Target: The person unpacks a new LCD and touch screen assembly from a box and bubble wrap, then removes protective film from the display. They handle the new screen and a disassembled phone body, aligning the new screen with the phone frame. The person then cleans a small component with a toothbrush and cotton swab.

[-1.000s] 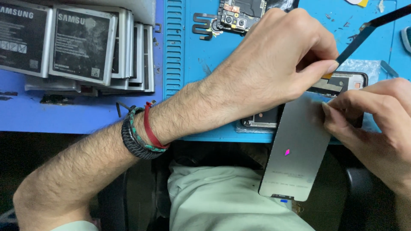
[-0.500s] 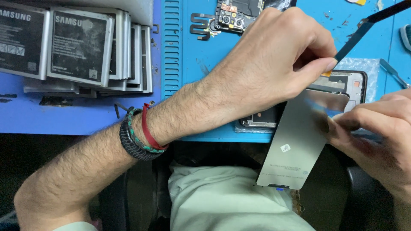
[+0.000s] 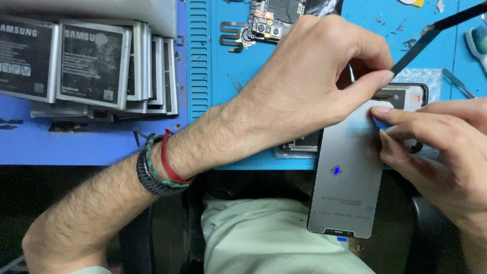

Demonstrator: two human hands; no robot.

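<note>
My left hand [image 3: 309,86] reaches across from the left and pinches a thin dark flat tool [image 3: 431,35] whose tip meets the top edge of a grey phone screen panel [image 3: 347,172]. The panel hangs over the bench's front edge, its lower end above my lap. My right hand [image 3: 441,152] comes in from the right, thumb and fingers gripping the panel's upper right corner. Under the panel lies a dark phone frame [image 3: 406,96] on the blue mat [image 3: 218,66].
A row of grey phone batteries [image 3: 86,66] stands at the back left. A small circuit board with camera modules [image 3: 271,20] lies at the top centre. Metal tweezers [image 3: 456,81] and a white tool [image 3: 477,40] rest at the far right.
The grey panel has shifted slightly leftward and down at its lower end; my right hand moved its grip along the panel's upper right corner. My left hand stayed put.
</note>
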